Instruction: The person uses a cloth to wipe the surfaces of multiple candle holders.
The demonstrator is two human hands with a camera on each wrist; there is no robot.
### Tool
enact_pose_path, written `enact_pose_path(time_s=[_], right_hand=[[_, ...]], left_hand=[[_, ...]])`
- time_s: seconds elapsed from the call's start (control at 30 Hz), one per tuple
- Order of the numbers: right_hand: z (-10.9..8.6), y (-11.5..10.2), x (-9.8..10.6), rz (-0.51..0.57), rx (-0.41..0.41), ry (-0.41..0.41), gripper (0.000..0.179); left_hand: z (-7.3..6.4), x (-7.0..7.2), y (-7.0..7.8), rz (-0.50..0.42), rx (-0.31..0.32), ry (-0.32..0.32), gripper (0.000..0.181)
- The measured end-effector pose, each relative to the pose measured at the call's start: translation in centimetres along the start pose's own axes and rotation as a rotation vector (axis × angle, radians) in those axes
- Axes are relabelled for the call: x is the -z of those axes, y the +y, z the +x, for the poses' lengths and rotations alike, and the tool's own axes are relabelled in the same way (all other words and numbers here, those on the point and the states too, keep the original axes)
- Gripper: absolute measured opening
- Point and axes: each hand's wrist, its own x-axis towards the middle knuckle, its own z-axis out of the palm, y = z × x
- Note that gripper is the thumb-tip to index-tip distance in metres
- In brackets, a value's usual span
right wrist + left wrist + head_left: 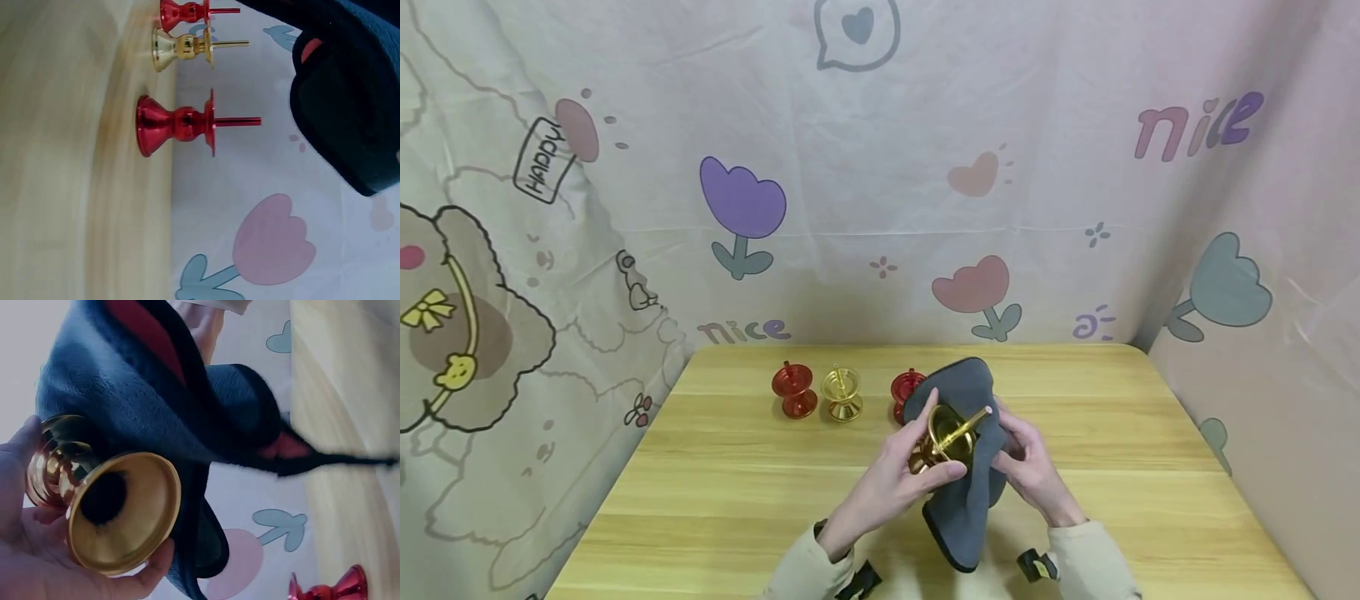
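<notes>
A gold metal candle holder [951, 437], with a dish-shaped top and a thin post in its middle, is tilted sideways above the table. My left hand [898, 471] grips it, thumb and fingers round its body; its flared, hollow foot [125, 512] faces the camera in the left wrist view. A dark grey-blue cloth [958, 517] with black edging drapes against the dish. My right hand [1030, 467] pinches the cloth from the right side, beside the dish, with some fingers hidden behind the folds. In the left wrist view, reddish patches show inside the cloth's folds.
Towards the back of the wooden table [715, 500] stand a red candle holder [793, 390], a gold one [842, 393] and another red one [181, 124], partly behind the cloth in the head view. A printed curtain [850, 167] hangs behind the table's back edge.
</notes>
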Motion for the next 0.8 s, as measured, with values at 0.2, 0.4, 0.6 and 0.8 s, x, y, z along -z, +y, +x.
enact_pose_path(time_s=[0.2, 0.4, 0.6, 0.8], right_hand=[[0.5, -0.6, -0.2, -0.305, -0.039, 0.005, 0.046], [1.4, -0.9, -0.5, -0.41, 0.072, -0.087, 0.054], [1.5, -0.7, -1.1, -0.505, 0.097, -0.046, 0.056], [1.0, -0.3, -1.4, -0.51, 0.045, 0.011, 0.059]], left_hand=[[-0.4, 0.2, 0.7, 0.288, -0.134, 0.054, 0.088], [-0.8, 0.2, 1.3, 0.5, -0.221, 0.093, 0.094], [-1.0, 0.2, 1.2, 0.53, -0.218, 0.078, 0.096], [-1.1, 0.0, 1.0, 0.469, -0.211, 0.068, 0.091]])
